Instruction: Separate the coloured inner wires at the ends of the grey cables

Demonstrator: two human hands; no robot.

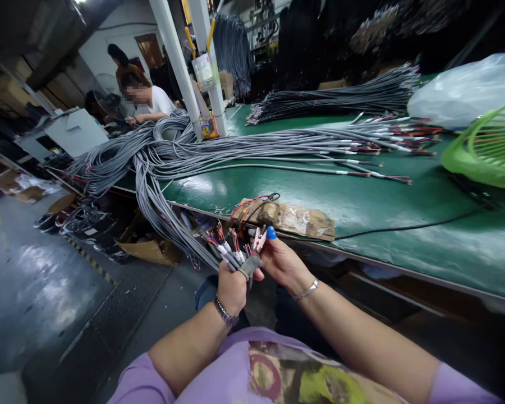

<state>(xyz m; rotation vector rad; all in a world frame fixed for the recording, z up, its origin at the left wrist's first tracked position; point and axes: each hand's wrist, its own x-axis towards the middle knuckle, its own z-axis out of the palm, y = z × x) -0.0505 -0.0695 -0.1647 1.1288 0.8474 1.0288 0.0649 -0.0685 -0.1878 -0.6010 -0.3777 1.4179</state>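
Observation:
My left hand (232,285) is closed around a bunch of grey cables (231,259) in front of the bench edge. Their ends fan upward with white sleeves and thin coloured wires (221,231) bared. A grey covering (251,265) wraps one finger of that hand. Close beside it, my right hand (283,262) pinches a small pale pink clip-like piece (259,240) against the wire ends. A blue finger cot (271,233) covers one fingertip. Just beyond the hands, a taped wooden block (305,220) with red and black leads (249,206) lies at the bench edge.
Long grey cables (252,147) stretch across the green bench (404,247), some drooping over its front edge. A green fan (488,151) and a plastic bag (467,92) stand right. A post (212,73) rises at the back. Beyond it sits a person (160,101); cartons (151,241) lie below.

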